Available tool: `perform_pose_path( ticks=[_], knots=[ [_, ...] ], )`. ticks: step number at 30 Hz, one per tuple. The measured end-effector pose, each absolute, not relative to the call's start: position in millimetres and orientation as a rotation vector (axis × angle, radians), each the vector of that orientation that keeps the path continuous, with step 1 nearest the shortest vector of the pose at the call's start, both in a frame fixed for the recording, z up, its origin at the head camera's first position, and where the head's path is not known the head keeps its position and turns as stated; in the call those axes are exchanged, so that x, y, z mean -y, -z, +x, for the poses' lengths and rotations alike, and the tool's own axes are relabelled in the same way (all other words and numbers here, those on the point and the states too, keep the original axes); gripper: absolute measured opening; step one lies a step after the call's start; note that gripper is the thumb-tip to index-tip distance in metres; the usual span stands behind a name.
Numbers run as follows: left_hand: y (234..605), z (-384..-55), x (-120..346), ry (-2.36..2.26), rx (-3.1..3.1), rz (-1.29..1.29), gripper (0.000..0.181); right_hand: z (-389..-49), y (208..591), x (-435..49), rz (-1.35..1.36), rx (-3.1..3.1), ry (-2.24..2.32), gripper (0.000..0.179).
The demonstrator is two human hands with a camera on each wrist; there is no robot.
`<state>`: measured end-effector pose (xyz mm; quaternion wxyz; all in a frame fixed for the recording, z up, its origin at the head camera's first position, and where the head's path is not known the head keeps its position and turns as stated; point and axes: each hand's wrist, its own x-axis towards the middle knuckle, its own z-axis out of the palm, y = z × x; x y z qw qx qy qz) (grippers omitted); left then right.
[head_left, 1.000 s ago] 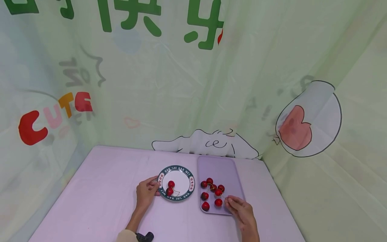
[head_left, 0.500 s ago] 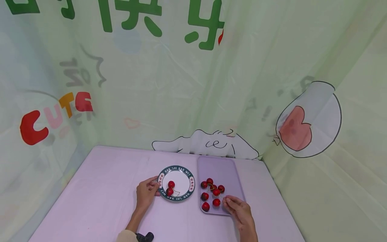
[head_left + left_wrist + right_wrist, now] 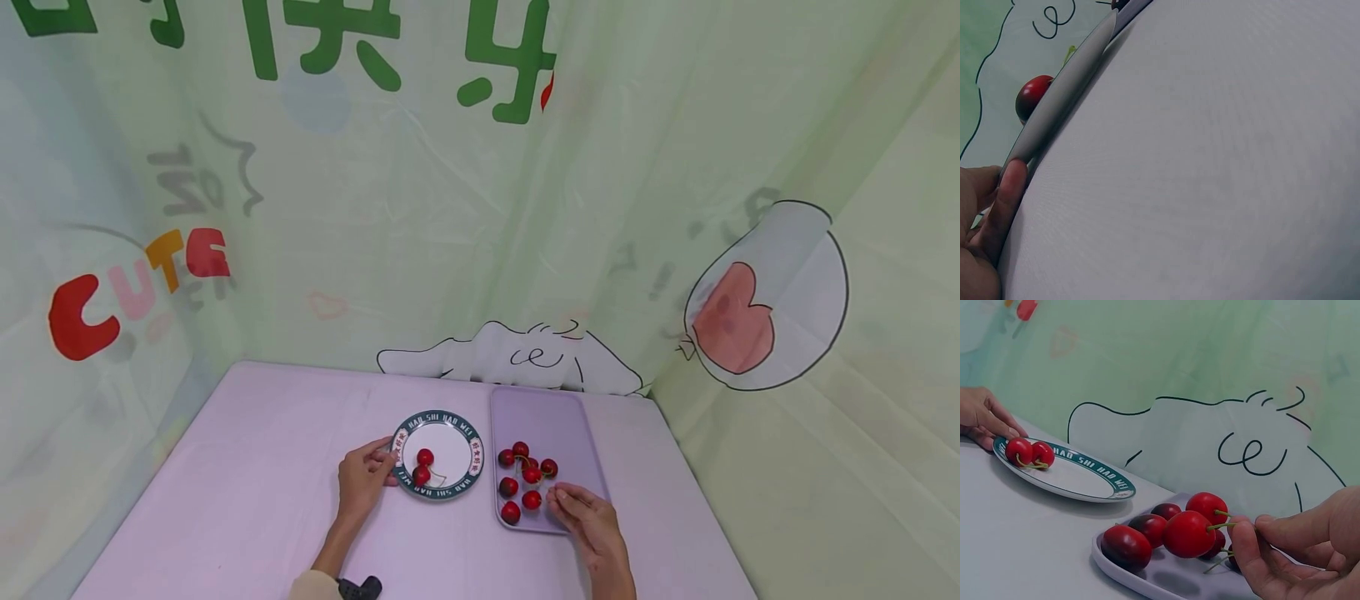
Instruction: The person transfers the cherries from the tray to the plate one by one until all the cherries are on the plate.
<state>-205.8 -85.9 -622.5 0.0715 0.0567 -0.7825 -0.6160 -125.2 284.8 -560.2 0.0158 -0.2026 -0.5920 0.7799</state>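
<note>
My right hand (image 3: 592, 523) pinches the joined stems (image 3: 1222, 524) of a pair of cherries between thumb and fingers. The front cherry (image 3: 1189, 534) hangs over the tray, its shadow below it; its partner (image 3: 1207, 506) is just behind. Several other red and dark-red cherries (image 3: 1126, 547) lie in the lilac tray (image 3: 542, 417). At the left, my left hand (image 3: 363, 477) grips the rim of a white plate (image 3: 454, 450) with a green lettered border. Two stemmed cherries (image 3: 423, 467) sit on that plate. In the left wrist view, the plate (image 3: 1063, 94) appears edge-on, a finger under its rim.
The tray stands close to the plate's right side on a pale pink tablecloth (image 3: 262, 467). A printed curtain (image 3: 420, 233) closes off the table's back and sides. Near my left sleeve is a black strap piece (image 3: 362, 587).
My right hand has moved a little to the left, carrying the pair of cherries over the tray. My left hand and the plate have stayed in place.
</note>
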Motion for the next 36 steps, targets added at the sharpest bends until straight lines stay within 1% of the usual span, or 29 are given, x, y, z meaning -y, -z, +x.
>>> perform_pose_path(
  ticks=[7, 17, 27, 36],
  knots=[
    [624, -207, 87, 1.862, 2.356, 0.179, 0.038, -125, 557, -278, -0.598, 1.846, -2.425, 0.018],
    [625, -206, 85, 1.832, 2.328, 0.156, 0.037, -124, 554, -275, -0.540, 1.824, -2.486, 0.026],
    [625, -206, 86, 1.856, 2.336, 0.171, 0.037, -124, 553, -272, -0.490, 1.814, -2.510, 0.026],
    [624, -206, 85, 1.837, 2.330, 0.163, 0.037, -126, 548, -264, -0.561, 1.830, -2.472, 0.020]
  ],
)
